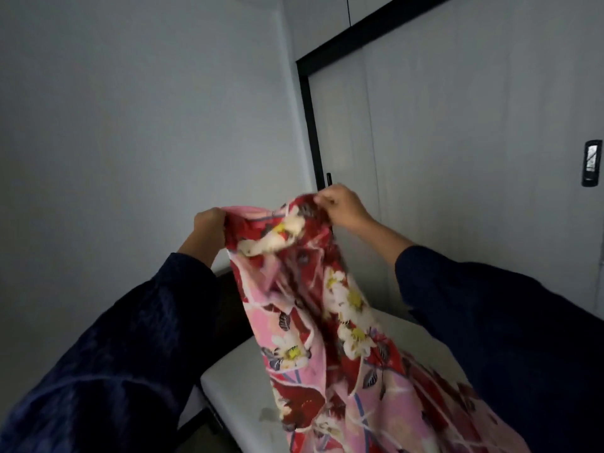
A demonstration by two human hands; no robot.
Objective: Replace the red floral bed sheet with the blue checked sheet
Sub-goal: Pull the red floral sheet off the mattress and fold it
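While the fingers of the left hand (209, 225) curl tightly around one top edge of the red floral sheet (313, 322), the right hand (340, 206) pinches the other; it hangs over the bare white mattress (238, 384).

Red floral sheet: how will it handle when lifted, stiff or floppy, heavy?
Likely floppy: the red floral sheet hangs in loose folds from the left hand and right hand. Probably light, since finger pinches at the top edge carry it. It may drag; its lower part lies on the mattress.
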